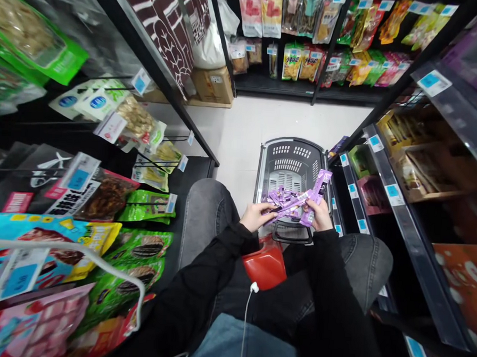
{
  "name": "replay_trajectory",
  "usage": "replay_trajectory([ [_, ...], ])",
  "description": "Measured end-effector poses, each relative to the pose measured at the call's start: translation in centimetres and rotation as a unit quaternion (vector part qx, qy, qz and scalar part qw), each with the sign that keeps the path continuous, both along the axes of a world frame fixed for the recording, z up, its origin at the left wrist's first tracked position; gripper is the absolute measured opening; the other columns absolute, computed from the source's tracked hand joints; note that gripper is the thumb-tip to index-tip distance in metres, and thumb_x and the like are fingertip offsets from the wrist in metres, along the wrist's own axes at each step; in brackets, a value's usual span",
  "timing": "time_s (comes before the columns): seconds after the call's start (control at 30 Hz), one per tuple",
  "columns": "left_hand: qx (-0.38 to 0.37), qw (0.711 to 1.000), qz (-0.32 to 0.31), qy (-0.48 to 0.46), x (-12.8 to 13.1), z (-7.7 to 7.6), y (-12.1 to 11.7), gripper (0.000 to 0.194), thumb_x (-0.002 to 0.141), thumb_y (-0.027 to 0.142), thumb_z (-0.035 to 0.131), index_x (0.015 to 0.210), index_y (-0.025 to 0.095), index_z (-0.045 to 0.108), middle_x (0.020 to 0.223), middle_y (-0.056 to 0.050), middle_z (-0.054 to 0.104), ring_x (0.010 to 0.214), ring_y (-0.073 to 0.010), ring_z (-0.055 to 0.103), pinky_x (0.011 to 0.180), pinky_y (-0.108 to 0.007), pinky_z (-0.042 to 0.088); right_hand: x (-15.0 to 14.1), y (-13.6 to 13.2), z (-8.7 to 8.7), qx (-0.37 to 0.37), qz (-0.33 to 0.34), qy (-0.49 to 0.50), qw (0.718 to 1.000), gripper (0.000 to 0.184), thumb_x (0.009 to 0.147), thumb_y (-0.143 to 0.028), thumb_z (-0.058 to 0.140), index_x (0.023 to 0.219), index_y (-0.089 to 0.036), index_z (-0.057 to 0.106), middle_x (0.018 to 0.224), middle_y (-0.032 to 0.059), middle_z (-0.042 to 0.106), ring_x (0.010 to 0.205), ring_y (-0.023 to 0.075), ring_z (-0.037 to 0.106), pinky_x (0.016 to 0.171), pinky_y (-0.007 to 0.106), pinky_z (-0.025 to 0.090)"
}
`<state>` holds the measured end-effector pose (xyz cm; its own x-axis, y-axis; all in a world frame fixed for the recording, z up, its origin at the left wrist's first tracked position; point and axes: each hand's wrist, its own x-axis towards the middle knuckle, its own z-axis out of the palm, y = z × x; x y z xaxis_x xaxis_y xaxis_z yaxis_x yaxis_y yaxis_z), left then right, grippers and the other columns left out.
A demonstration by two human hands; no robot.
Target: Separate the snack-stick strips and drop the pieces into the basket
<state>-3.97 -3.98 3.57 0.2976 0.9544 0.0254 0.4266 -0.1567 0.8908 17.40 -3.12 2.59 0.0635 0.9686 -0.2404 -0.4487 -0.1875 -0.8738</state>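
In front of my knees stands a grey shopping basket point(272, 161) with slotted walls. Several small purple snack packets point(279, 195) lie inside it. My left hand point(257, 217) is closed, pinching the near end of a long purple packet point(291, 205) over the basket's front. My right hand point(319, 213) grips purple packets on the other side, one upright point(322, 182) above the fingers and one hanging point(307, 217) below. The packets overlap between my hands, so I cannot tell where each one ends.
Snack bags point(138, 114) hang on hooks along the left shelf. Tiered shelves with price tags point(393, 194) rise close on the right. More bagged snacks point(292, 61) fill the far rack, near a cardboard box point(213, 84). A red object point(266, 262) sits between my legs.
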Motion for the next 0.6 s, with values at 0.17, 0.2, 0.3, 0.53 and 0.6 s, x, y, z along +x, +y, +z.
replay_trajectory([
  [0.17,-0.064,0.998,0.001,-0.009,0.3,-0.1,0.1,0.016,0.069,0.025,0.060,0.076,0.011,0.063,0.059,0.000,0.059,0.052,-0.0080,0.050,0.054,-0.019,0.043,-0.5,0.0,0.2,0.012,-0.010,-0.005,1.000,0.018,0.059,-0.018,0.059,0.075,-0.016,0.052,0.056,-0.0038,0.051,0.048,0.0069,0.042,0.044,0.020,0.033],
  [0.2,-0.055,0.998,-0.002,0.009,0.4,-0.1,0.0,0.015,0.069,0.025,0.059,0.075,0.012,0.062,0.057,0.001,0.057,0.051,-0.0076,0.049,0.053,-0.019,0.041,-0.8,0.0,0.2,0.011,-0.021,-0.019,1.000,0.018,0.059,-0.017,0.058,0.076,-0.017,0.052,0.056,-0.0041,0.051,0.047,0.0069,0.041,0.043,0.020,0.033],
  [0.3,-0.003,0.995,-0.025,0.094,0.6,-0.3,-0.6,0.018,0.073,0.028,0.055,0.084,0.016,0.061,0.053,0.004,0.050,0.048,-0.0078,0.046,0.053,-0.019,0.039,-1.8,0.0,-0.3,-0.007,-0.055,-0.067,0.996,0.021,0.058,-0.018,0.057,0.078,-0.016,0.052,0.053,-0.0056,0.050,0.044,0.0070,0.041,0.043,0.020,0.032],
  [0.53,0.040,0.973,-0.041,0.223,1.2,-0.6,-1.4,0.036,0.081,0.036,0.046,0.111,0.018,0.053,0.071,-0.004,0.061,0.063,-0.0167,0.060,0.061,-0.023,0.043,-4.6,-0.3,-1.5,-0.027,-0.057,-0.147,0.987,0.025,0.058,-0.024,0.061,0.080,-0.016,0.052,0.054,-0.0062,0.051,0.044,0.0069,0.042,0.044,0.020,0.036],
  [0.6,0.043,0.973,-0.038,0.222,1.3,-0.6,-1.3,0.038,0.081,0.035,0.045,0.116,0.019,0.049,0.081,-0.006,0.063,0.069,-0.0177,0.062,0.065,-0.023,0.044,-5.0,-0.4,-1.6,-0.020,-0.045,-0.162,0.986,0.026,0.059,-0.025,0.061,0.081,-0.016,0.051,0.055,-0.0061,0.051,0.045,0.0069,0.042,0.044,0.020,0.036],
])
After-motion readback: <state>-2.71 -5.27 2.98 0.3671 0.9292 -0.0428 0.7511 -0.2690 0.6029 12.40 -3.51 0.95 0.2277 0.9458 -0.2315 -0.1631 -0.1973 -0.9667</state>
